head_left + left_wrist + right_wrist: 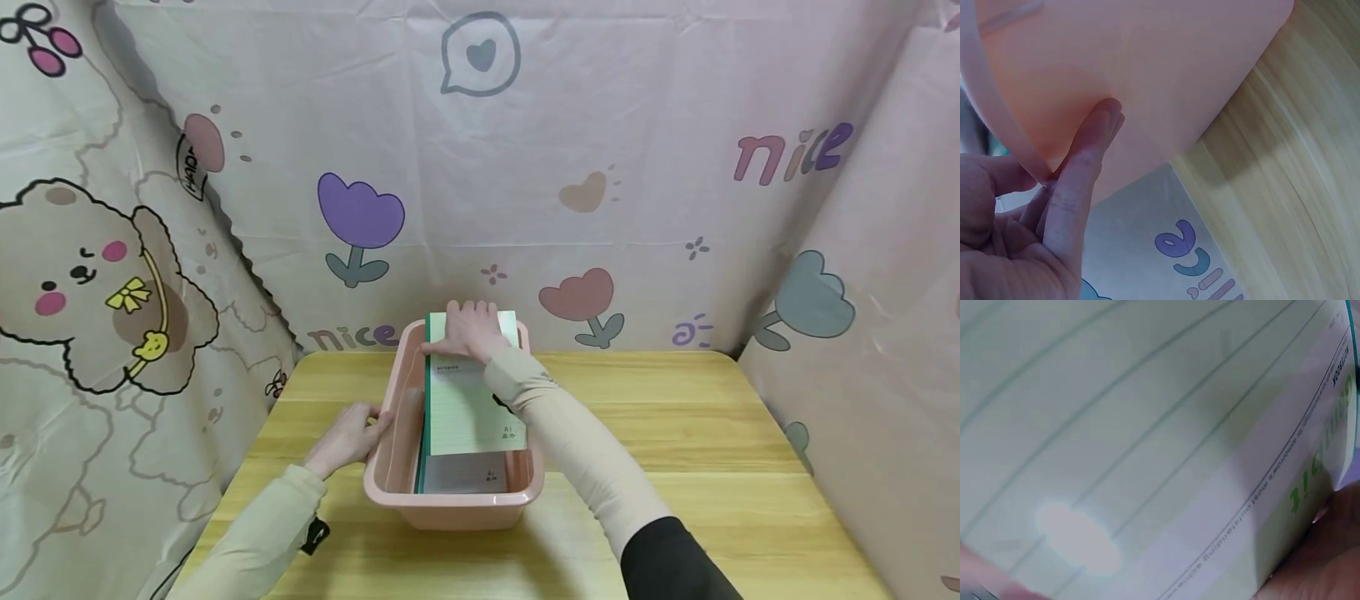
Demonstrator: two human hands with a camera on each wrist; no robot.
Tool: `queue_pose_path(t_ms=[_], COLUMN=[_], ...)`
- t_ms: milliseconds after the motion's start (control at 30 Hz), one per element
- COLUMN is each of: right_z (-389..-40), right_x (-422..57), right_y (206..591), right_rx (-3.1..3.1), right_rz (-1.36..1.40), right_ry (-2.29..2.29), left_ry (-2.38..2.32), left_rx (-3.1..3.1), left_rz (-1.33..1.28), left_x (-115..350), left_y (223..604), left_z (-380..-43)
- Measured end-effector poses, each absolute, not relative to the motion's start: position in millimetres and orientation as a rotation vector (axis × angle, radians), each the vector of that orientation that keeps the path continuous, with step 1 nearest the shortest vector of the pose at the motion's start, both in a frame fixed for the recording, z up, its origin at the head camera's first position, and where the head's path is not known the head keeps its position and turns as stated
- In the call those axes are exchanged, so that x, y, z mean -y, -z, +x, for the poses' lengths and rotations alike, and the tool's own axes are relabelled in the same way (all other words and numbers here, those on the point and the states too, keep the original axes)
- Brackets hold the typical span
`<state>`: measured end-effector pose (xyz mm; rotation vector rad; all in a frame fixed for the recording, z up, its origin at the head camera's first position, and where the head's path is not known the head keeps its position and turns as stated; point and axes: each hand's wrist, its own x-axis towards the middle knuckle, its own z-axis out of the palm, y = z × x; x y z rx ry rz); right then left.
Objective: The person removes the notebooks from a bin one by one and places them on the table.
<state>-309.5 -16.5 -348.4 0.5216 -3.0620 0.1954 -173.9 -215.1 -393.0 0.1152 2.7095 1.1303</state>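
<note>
A pink plastic bin [453, 512] stands on the table. My left hand [345, 439] pinches its left rim; in the left wrist view the long fingers [1072, 206] lie along the bin's outer wall. At the far end, my right hand [471, 332] grips the upper part of a pale green notebook [472, 421] with a dark green spine. The notebook slants over the bin's inside, its lower edge overlapping a greyish notebook [465, 473] lying in the bin. The right wrist view is filled by the striped cover [1147, 437], with part of the hand at its edge.
The bin sits on a light wood-grain table [645, 417]. A patterned cloth [660, 83] hangs behind the table and down both sides. Black straps show near both wrists, such as the strap [316, 536] at the left cuff.
</note>
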Motion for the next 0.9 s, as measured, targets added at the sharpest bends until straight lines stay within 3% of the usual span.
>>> queue_pose_path(t_ms=[467,900], right_z=[-321,-343], right_x=[-35,-151], right_y=[261,294], right_rx=[3.063,3.108], right_rz=[0.484,0.417], right_ry=[-0.335,-0.262], left_ry=[-1.125,-1.140], left_rx=[-2.716,-2.703], left_rz=[0.130,0.124], left_x=[215,217], left_y=[394,395], left_z=[-175,-174])
